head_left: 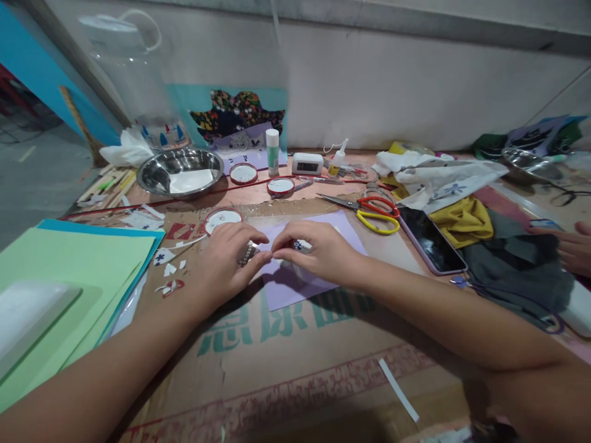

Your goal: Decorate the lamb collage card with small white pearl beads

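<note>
My left hand (231,255) is curled, its thumb reaching toward the fingertips of my right hand. Small silvery beads (248,253) show in the gap between its thumb and fingers; whether they are held or lie behind is unclear. My right hand (318,249) is closed in a pinch, and whatever lies between its fingertips is too small to name. Through the loop of its fingers a white piece with a dark blue pattern (302,245) shows. Both hands are over a sheet of purple paper (279,295) on printed cardboard (295,369).
Beyond the hands lie scissors (369,209), a phone (431,240), red-rimmed lids (223,218), a glue stick (272,152) and a steel bowl (180,157). Green paper sheets (92,264) cover the left side. Dark cloth (512,264) and another person's hand (575,246) are at right.
</note>
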A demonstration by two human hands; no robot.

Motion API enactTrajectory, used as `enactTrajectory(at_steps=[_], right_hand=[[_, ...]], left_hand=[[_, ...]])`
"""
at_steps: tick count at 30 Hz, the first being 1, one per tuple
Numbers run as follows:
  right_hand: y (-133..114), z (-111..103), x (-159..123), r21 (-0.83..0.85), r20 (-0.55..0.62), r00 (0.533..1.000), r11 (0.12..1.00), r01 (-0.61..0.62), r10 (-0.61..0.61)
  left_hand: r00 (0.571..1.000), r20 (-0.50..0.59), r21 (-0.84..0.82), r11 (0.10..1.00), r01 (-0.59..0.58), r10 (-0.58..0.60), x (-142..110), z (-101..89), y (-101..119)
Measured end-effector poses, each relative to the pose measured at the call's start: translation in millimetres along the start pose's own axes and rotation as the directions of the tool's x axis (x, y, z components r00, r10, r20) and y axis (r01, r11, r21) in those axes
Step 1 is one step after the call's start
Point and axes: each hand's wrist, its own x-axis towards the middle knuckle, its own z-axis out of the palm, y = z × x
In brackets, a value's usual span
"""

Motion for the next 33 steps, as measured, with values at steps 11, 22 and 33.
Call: enactTrajectory(at_steps=[11, 22, 33], right_hand=[[5.2, 6.7, 14.6, 0.004, -0.051, 0.998, 0.999, 0.047, -0.047], [19.8, 13.7, -2.1, -0.064, -0.026, 0.999, 0.998, -0.03, 0.028], [30.8, 11.4, -4.5, -0.212, -0.07, 0.997, 0.977, -0.025, 0.01]], left_hand=[[0.992, -0.006, -0.147, 0.981, 0.124, -0.126, 3.7, -3.5, -3.8], [0.994, 0.11, -0.026, 0.999, 0.028, -0.025, 1.3, 4.1, -3.8], [0.976, 0.215, 0.151, 0.987, -0.062, 0.028, -0.3, 4.5, 2.5]])
